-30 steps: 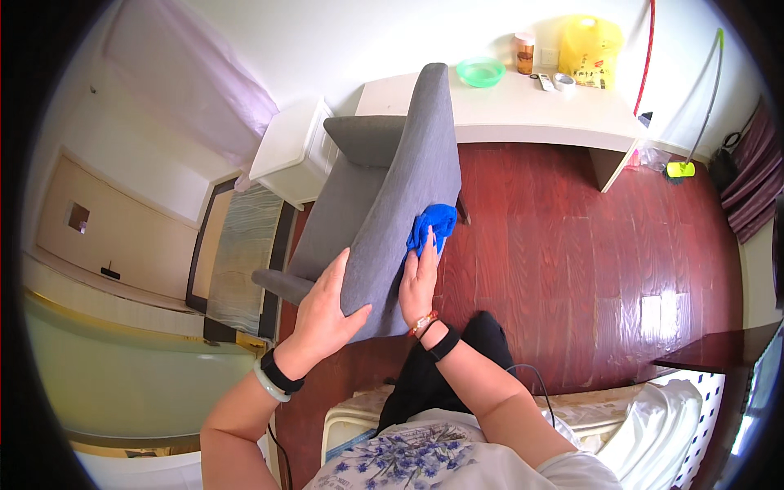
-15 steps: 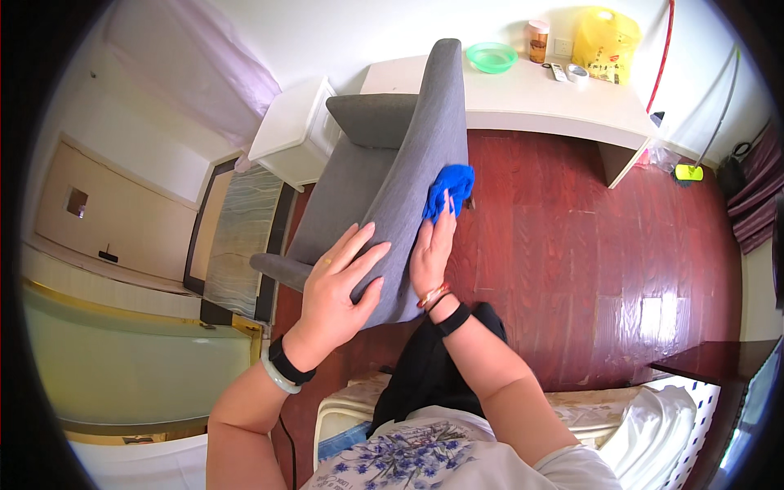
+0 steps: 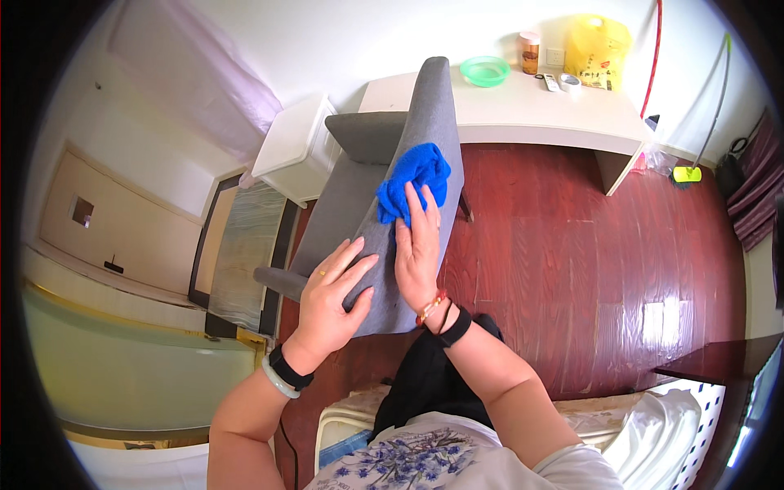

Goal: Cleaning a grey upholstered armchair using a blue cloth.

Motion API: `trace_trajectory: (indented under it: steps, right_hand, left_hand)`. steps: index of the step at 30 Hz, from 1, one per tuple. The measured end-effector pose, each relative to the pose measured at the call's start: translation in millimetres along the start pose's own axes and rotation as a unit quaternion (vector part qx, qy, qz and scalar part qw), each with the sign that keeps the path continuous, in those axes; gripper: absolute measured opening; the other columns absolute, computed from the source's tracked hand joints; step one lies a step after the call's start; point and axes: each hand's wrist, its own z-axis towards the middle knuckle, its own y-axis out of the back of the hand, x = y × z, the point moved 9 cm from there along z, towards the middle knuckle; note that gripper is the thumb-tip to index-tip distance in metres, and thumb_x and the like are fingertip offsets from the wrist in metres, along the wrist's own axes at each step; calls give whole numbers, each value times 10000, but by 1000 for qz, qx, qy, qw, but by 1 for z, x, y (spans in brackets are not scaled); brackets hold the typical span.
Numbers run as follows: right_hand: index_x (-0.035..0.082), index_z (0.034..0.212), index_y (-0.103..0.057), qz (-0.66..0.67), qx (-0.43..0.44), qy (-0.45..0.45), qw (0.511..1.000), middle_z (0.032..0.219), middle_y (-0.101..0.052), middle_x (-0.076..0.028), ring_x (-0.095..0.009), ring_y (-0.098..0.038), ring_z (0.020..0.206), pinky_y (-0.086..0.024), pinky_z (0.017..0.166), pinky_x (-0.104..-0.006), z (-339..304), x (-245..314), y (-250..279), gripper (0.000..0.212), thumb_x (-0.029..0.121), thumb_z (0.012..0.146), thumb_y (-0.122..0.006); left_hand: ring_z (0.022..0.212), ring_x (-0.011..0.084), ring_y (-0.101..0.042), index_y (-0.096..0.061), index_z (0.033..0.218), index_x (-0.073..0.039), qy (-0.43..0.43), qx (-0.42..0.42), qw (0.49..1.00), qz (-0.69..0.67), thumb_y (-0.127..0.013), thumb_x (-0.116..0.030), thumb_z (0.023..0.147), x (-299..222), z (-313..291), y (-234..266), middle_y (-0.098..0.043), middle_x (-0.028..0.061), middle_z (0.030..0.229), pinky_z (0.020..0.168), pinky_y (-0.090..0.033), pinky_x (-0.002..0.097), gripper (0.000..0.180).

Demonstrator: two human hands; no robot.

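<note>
A grey upholstered armchair (image 3: pixel 433 106) stands before me, its backrest turned toward my side. My right hand (image 3: pixel 419 253) holds a bunched blue cloth (image 3: pixel 420 175) against the top edge and back of the backrest, fingers stretched over the fabric and partly hidden by its folds. Lower on the same backrest, my left hand (image 3: pixel 333 298) lies with fingers apart and nothing in it, touching the grey upholstery near the armrest (image 3: pixel 282 282).
Behind the chair, a white desk (image 3: pixel 539 114) bears a green basin (image 3: pixel 485 72), a lidded jar (image 3: pixel 530 55), a tape roll (image 3: pixel 569 82) and a yellow bag (image 3: pixel 599 49). A white cabinet (image 3: pixel 286 143) stands left of it. A broom (image 3: pixel 687 174) leans at the right wall.
My right hand has moved the cloth left and slightly up, from the outer back onto the backrest's top edge. The left hand stays on the chair, nearly unmoved.
</note>
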Motion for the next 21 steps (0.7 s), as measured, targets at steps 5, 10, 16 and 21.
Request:
trace_trajectory:
  steps: [5,10,16,21]
  right_hand:
    - [45,1341,-394,8,-56,-29,998,1360,-385,-201,-343,-327,1288,-236,1065,-418,40,-46,5,437,80,907,-433]
    - [-1,1320,-400,-30,-113,-81,990,1330,-445,-174,-330,-375,1259,-263,1062,-395,42,-115,6,413,126,927,-412]
    - [-69,1330,-357,13,-70,-326,943,1349,-405,-255,-348,-376,1268,-282,1056,-363,-67,-242,-12,493,250,954,-379]
    - [-85,1332,-333,-30,-31,-439,898,1309,-424,-292,-379,-411,1228,-318,1031,-375,-156,-243,-18,517,256,951,-408]
  left_hand:
    - [1225,334,-455,-622,1102,-48,-33,2,999,32,-609,-9,727,-7,-1,0,-521,148,1274,1011,-360,432,377]
    - [1212,314,-470,-651,1014,-40,-199,78,974,75,-591,-63,693,-30,-10,-10,-567,109,1203,1038,-310,524,327]
    - [1165,275,-525,-671,934,-33,-267,156,950,54,-615,-88,671,-39,-17,-19,-623,76,1095,1053,-300,519,274]
    - [1150,243,-529,-666,875,0,-253,145,954,68,-642,-108,697,-36,-15,-22,-636,93,992,1046,-321,503,209]
